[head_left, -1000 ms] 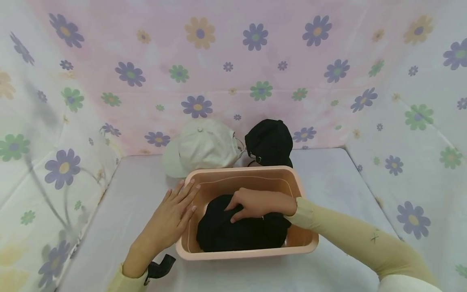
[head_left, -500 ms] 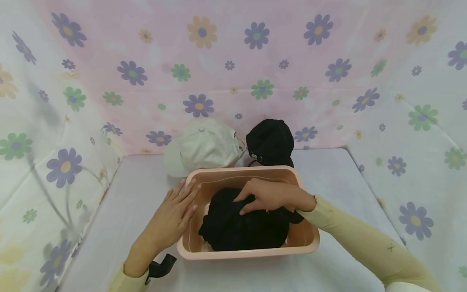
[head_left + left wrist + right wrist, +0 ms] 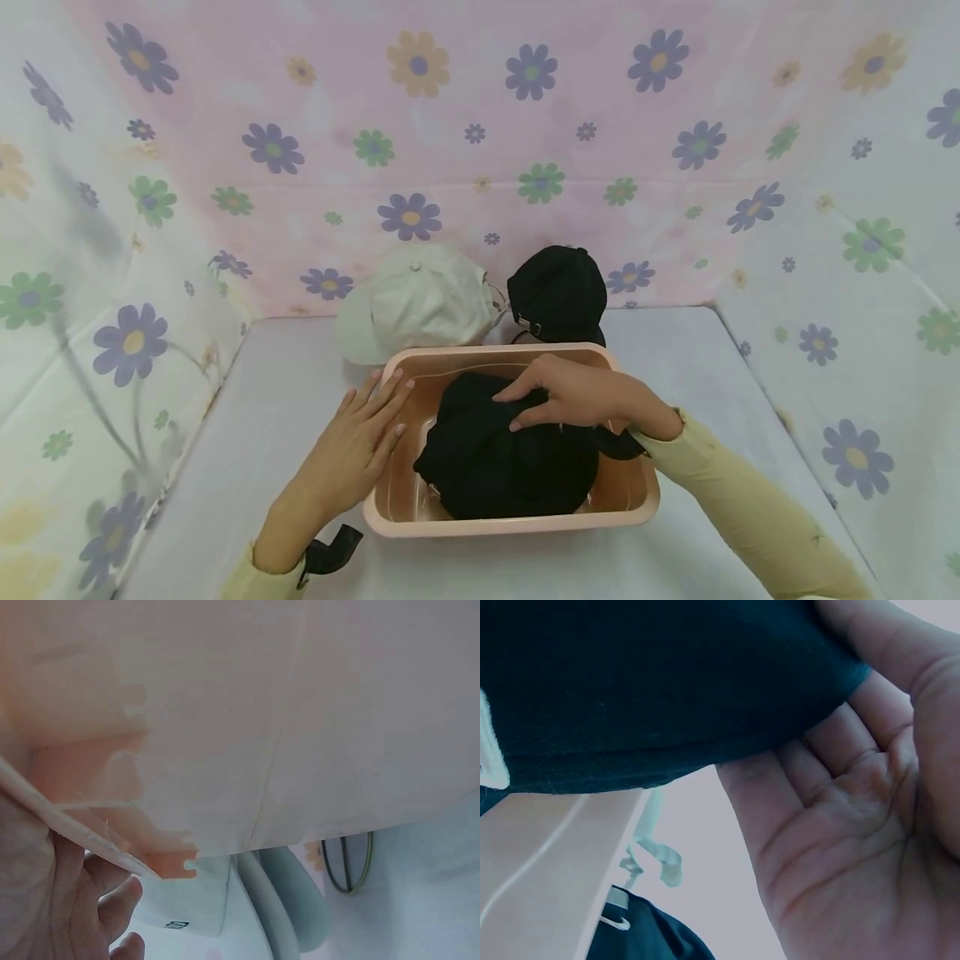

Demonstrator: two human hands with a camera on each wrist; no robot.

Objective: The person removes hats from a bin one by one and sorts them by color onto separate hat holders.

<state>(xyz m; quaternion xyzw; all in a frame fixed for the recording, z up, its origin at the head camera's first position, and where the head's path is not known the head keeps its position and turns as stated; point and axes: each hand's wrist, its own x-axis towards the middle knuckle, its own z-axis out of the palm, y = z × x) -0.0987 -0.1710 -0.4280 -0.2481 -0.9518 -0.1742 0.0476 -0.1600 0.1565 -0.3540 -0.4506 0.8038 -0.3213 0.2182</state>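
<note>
Gripping a black cap (image 3: 502, 471) inside a peach bin (image 3: 510, 526) with the right hand (image 3: 577, 396), pinching dark cloth between thumb and fingers, as showing again from the right wrist. Reaching in from the right, across the bin's right half, and holding the cap by its upper, far part. Lying mostly to the left of that hand and toward the person, spreading wide across the bin; seemingly running longest from left to right, roughly along the bin's own long axis, though blurring too much in black folds for certainty. Turning chiefly, in judgement, on that offset: sitting off to the left and near side of the pinch rather than centring beneath it. Not revealing from these angles whether touching the bottom. Showing a small buckle (image 3: 433, 490) at the cap's near left edge. Resting the left hand (image 3: 352, 442) against the bin's left rim, stretching fingers over the edge and gripping no cap; staying apart from the black cloth, so leaving the right hand nearer, being already upon it. Showing also a white cap (image 3: 427, 300) and a second black cap (image 3: 558, 292) just beyond the far rim, sitting side by side on a pale table (image 3: 667, 367), before flowered cloth (image 3: 450, 167).
</note>
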